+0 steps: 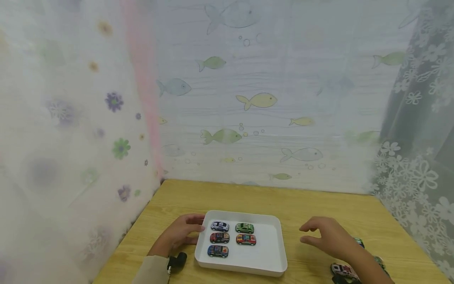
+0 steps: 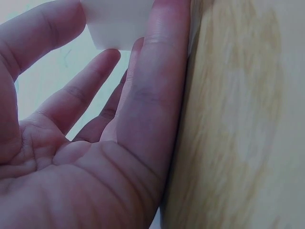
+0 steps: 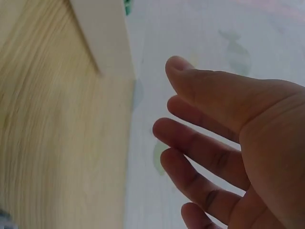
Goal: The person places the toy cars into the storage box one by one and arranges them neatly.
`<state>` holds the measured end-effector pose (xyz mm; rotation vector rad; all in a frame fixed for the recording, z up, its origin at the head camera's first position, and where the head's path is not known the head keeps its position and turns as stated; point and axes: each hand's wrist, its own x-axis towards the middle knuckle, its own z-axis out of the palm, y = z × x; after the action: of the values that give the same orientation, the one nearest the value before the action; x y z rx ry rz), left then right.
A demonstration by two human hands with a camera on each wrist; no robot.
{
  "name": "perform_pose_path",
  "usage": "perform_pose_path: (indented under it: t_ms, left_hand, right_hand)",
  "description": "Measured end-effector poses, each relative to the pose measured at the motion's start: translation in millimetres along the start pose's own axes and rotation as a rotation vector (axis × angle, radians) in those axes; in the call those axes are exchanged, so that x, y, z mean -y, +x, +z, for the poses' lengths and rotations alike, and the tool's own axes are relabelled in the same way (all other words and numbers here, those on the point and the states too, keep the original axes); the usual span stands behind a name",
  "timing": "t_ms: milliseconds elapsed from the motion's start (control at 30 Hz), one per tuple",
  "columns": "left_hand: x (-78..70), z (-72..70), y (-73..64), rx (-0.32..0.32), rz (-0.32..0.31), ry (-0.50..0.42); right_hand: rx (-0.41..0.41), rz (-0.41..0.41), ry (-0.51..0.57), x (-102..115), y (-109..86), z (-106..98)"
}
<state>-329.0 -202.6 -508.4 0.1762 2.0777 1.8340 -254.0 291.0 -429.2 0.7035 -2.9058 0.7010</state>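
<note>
A shallow white tray lies on the wooden table. Its left column has three toy cars: a white one, a dark red one and a blue one. Beside them, a green car sits above a red and yellow car. My left hand rests at the tray's left side, fingertips against its wall, relaxed in the left wrist view. To the right of the tray, my right hand hovers with thumb and fingers apart, holding nothing in the right wrist view.
More toy cars, among them a white and red one, lie by my right forearm, which partly hides them. A black wrist device sits at my left wrist. A fish-patterned curtain hangs behind the table.
</note>
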Motion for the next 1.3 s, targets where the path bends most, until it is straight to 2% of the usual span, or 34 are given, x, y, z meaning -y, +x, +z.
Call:
perform_pose_path:
  t_ms: [300, 433, 600, 700, 833, 967, 1067, 1133, 1200, 1300]
  left_hand:
    - [0.4, 0.2, 0.9, -0.004, 0.001, 0.016]
    - [0.9, 0.4, 1.4, -0.003, 0.004, 0.011]
    - [-0.5, 2.4, -0.1, -0.003, 0.006, 0.007]
    - [-1.7, 3.3, -1.6, -0.008, 0.007, 0.016]
    - [-3.0, 2.3, -3.9, -0.014, 0.009, 0.031]
    - [-3.5, -0.6, -6.9, -0.025, 0.010, 0.034]
    - [-2.0, -1.5, -6.7, -0.025, 0.006, 0.028]
    - [-0.9, -0.3, -4.9, -0.024, 0.001, 0.030]
    - [-0.2, 1.2, -3.2, -0.018, 0.001, 0.025]
    - [0.2, 2.5, -3.0, -0.020, -0.004, 0.020]
  right_hand:
    - [0.028, 0.002, 0.006, -28.5, -29.7, -13.0]
    - [-0.004, -0.059, 0.035, -45.5, -40.0, -15.0]
    - [-0.009, -0.119, 0.134, -66.1, -55.7, -15.6]
    - [0.037, -0.074, 0.171, -76.9, -66.5, -16.3]
    - [0.054, -0.035, 0.141, -91.1, -79.0, -14.5]
    - [0.015, -0.159, 0.096, -103.0, -81.5, -9.5]
    - [0.064, -0.185, 0.123, -110.2, -82.8, -9.9]
    - [0.107, -0.181, 0.157, -115.0, -84.6, -10.8]
    - [0.157, -0.202, 0.246, -120.7, -84.9, -10.3]
    - [0.186, -0.297, 0.339, -127.8, -82.1, -5.9]
